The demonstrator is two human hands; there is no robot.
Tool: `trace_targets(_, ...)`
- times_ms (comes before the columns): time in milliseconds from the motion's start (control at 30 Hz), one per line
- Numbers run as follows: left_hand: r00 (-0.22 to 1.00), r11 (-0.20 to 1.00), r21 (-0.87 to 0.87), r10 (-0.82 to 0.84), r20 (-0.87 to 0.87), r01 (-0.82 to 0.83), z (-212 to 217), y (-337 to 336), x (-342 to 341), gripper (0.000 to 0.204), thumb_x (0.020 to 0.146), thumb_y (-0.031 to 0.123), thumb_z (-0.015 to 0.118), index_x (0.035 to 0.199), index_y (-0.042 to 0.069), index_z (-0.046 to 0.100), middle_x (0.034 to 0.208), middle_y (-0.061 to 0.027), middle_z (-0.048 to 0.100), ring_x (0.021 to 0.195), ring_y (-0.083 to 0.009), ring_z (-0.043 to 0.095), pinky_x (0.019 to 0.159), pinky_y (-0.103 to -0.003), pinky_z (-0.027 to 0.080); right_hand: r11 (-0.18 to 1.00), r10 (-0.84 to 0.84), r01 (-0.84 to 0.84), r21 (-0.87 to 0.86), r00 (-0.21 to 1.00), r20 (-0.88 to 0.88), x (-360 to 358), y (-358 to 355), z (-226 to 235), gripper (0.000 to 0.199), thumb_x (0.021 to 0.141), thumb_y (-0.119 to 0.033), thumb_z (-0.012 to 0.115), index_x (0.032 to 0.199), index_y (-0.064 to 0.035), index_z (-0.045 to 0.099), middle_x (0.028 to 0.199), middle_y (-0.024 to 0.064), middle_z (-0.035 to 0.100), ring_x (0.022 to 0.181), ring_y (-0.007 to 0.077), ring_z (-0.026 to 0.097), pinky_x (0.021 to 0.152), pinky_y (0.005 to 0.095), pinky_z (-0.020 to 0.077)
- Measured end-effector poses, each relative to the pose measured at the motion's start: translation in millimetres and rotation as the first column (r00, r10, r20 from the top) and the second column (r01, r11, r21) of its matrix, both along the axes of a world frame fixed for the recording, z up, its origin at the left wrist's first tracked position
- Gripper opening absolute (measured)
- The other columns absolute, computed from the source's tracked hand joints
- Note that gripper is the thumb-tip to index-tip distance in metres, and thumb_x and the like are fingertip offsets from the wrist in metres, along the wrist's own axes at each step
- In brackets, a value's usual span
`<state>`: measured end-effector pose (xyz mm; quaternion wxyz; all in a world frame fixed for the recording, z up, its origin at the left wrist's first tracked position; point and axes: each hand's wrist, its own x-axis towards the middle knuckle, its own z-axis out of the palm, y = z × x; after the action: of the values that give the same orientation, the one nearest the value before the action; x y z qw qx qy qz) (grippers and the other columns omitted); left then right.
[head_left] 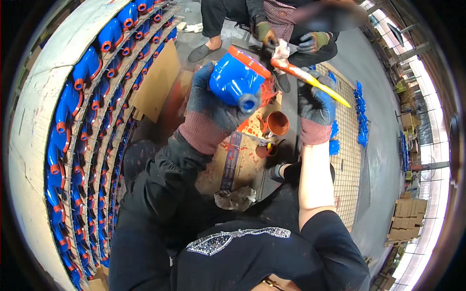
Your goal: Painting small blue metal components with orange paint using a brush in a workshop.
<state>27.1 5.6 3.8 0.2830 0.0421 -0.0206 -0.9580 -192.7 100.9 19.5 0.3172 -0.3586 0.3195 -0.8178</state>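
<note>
My left hand (209, 109), in a dark knit glove with a reddish cuff, grips a blue cast metal housing (234, 80) with an orange-painted rim, held up and tilted. My right hand (316, 104), gloved the same way, holds a yellow-handled paintbrush (310, 77) whose orange-loaded bristles touch the housing's rim. Below the two hands sits a small cup of orange paint (277, 123) on paint-spattered cardboard (245, 160).
Racks (97, 121) of blue housings with orange rims fill the left side. Another person (291, 29) with gloved hands sits opposite. Blue parts (361, 116) lie on a wire mesh panel to the right. A crumpled rag (235, 199) lies by my knee.
</note>
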Motion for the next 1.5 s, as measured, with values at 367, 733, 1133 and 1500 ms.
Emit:
trace_targets(367,1.000,1.000,0.029,0.012,0.014,-0.012,-11,-1,-2,0.065,0.094,0.051,0.050,0.134,0.001,0.045,0.123,-0.0202,0.057,0.100,-0.0333,0.065,0.076,-0.036,0.061,0.942,-0.198,0.265,-0.205,-0.054,-0.979,37,6,33,0.049,0.067,-0.004,0.074,0.115,-0.0113,0.070,0.100,0.0109,0.069,0.091,0.0294,0.066,0.079,0.0366,0.0521)
trace_targets(733,0.986,0.999,0.007,-0.037,-0.165,0.038,-31,-10,-5,0.073,0.088,0.064,0.053,0.132,0.007,0.048,0.123,-0.0157,0.058,0.106,-0.0311,0.060,0.088,-0.041,0.054,0.945,-0.109,0.273,-0.183,-0.263,-0.959,59,-7,30,0.043,0.075,-0.017,0.072,0.118,-0.0225,0.070,0.085,0.0074,0.062,0.084,0.0269,0.062,0.071,0.0394,0.0507)
trace_targets(1133,0.990,0.997,-0.070,0.019,-0.136,-0.028,-7,-11,9,0.074,0.089,0.057,0.056,0.137,0.004,0.042,0.119,-0.0251,0.058,0.101,-0.0373,0.063,0.085,-0.044,0.058,0.832,0.024,0.550,-0.073,-0.167,-0.986,23,-20,-22,0.054,0.077,-0.006,0.068,0.129,-0.0171,0.062,0.100,0.0113,0.065,0.091,0.0292,0.065,0.079,0.0365,0.0530)
trace_targets(1500,0.980,0.944,-0.299,0.177,0.093,-0.142,-25,-30,22,0.075,0.090,0.048,0.065,0.142,0.002,0.035,0.138,-0.0229,0.044,0.119,-0.0403,0.054,0.096,-0.047,0.056,0.850,0.153,0.225,0.475,0.759,-0.633,-3,-51,-89,0.020,0.085,-0.002,0.068,0.104,-0.0021,0.068,0.098,0.0039,0.069,0.089,0.0127,0.063,0.082,0.0247,0.0497)
